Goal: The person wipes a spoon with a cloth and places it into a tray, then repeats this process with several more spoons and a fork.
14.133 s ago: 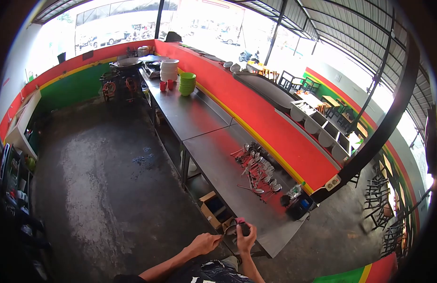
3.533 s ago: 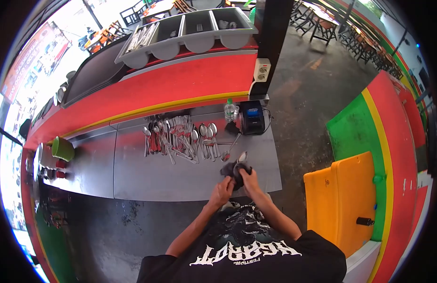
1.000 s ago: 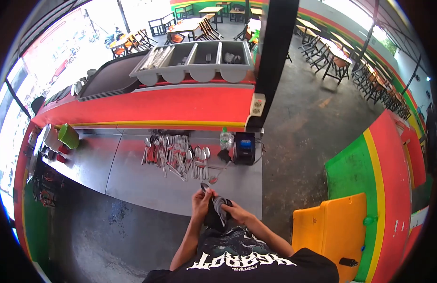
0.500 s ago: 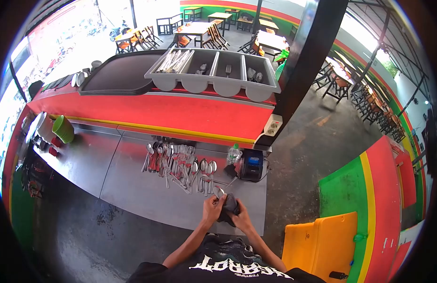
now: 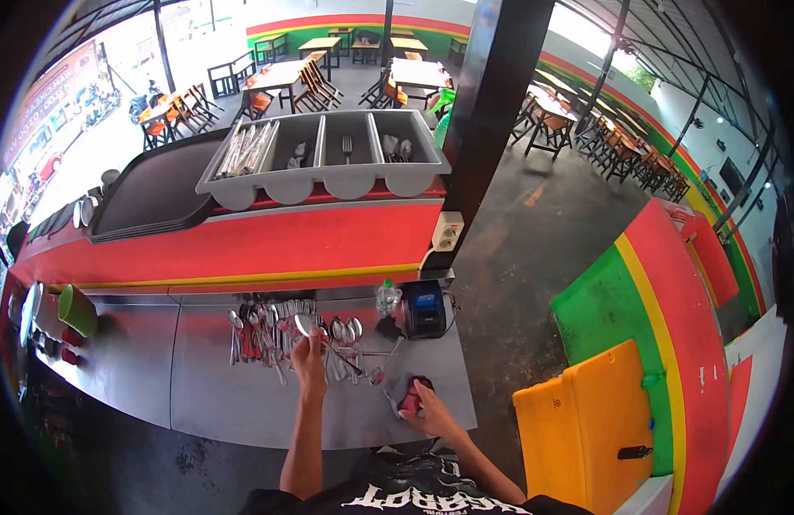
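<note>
My left hand (image 5: 309, 354) is raised over the pile of cutlery, its fingers pinched on a spoon (image 5: 304, 325) with the bowl pointing up. Beneath and beside it, spoons and forks (image 5: 268, 330) lie in rows on the metal counter (image 5: 234, 412). To the right, my right hand (image 5: 431, 414) is low over the counter, fingers closed on a bunched cloth (image 5: 415, 392) that looks dark with a reddish patch. A single spoon (image 5: 377, 375) rests between the pile and the cloth.
A clear bottle (image 5: 387, 297) and a black device (image 5: 425, 309) stand behind the cloth. On the red ledge sit a grey cutlery tray (image 5: 324, 178) and stacked dark trays (image 5: 148, 189). A green cup (image 5: 77, 311) is at far left; a black post (image 5: 500, 120) rises at the ledge's end.
My hands have parted: the left carried the spoon forward and left to the pile, while the right stayed with the cloth near the counter's right side. The view has turned rightward.
</note>
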`<action>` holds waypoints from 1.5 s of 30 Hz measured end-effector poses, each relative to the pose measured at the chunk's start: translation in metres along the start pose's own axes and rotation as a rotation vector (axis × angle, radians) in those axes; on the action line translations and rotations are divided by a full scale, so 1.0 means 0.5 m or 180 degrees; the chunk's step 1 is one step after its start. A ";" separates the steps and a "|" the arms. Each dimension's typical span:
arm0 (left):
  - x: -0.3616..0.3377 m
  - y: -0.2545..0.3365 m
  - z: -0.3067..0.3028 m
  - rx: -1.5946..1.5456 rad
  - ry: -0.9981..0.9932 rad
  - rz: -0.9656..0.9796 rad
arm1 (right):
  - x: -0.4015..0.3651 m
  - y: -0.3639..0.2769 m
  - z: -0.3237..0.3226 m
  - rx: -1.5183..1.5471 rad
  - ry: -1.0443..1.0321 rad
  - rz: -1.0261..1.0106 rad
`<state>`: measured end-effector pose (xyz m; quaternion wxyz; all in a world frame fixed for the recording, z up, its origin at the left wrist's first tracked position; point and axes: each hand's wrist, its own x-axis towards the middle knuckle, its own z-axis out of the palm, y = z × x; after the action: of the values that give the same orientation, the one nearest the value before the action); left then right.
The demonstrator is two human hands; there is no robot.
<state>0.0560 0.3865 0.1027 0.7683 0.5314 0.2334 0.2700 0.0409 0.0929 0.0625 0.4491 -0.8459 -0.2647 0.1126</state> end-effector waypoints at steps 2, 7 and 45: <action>-0.019 0.002 0.015 -0.0149 -0.0271 -0.0154 | 0.009 -0.015 -0.006 0.1072 -0.0434 0.0438; -0.093 -0.064 0.053 -0.0963 -0.0843 -0.0548 | 0.056 -0.055 -0.008 0.3779 -0.1548 0.1503; 0.385 0.404 0.547 0.2603 -0.0930 0.1342 | 0.674 -0.326 -0.344 0.0373 0.1359 -0.1455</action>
<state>0.3424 0.3837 0.3686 0.4496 0.8580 0.0973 0.2286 0.3393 0.2317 0.3104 0.5561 -0.7418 -0.3407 -0.1564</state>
